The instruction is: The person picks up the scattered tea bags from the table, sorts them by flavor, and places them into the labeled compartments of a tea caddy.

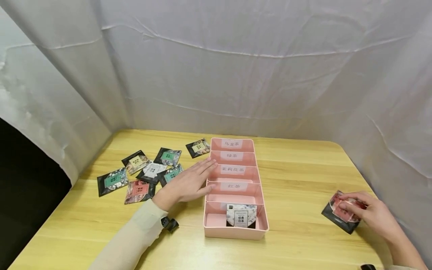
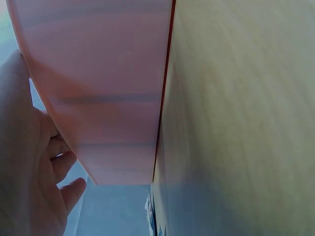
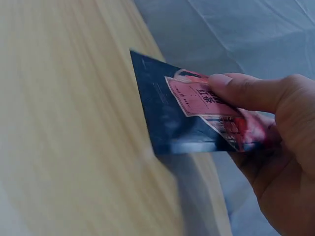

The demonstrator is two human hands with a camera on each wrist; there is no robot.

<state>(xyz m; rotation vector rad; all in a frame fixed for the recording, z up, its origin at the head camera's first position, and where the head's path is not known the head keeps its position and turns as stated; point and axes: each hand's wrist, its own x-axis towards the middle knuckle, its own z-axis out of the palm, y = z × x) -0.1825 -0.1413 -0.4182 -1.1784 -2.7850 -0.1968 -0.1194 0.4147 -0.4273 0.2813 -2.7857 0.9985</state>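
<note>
Head view: the left hand [image 1: 189, 182], fingers extended and holding nothing, rests against the left rim of a pink plastic five-compartment box [image 1: 236, 233] on the yellow wood-grain table [image 1: 297, 180]. A white-and-black square packet [image 1: 241, 216] sits in its nearest compartment; loose multicoloured packets [image 1: 153, 171] lie to the left. At right, the right hand [image 1: 374, 213] pinches a red-and-black square foil packet [image 1: 342, 213].

Left wrist view: the left hand's fingers line the box's rim.

Right wrist view: the thumb presses the red-and-black packet's printed face, above the table.
</note>
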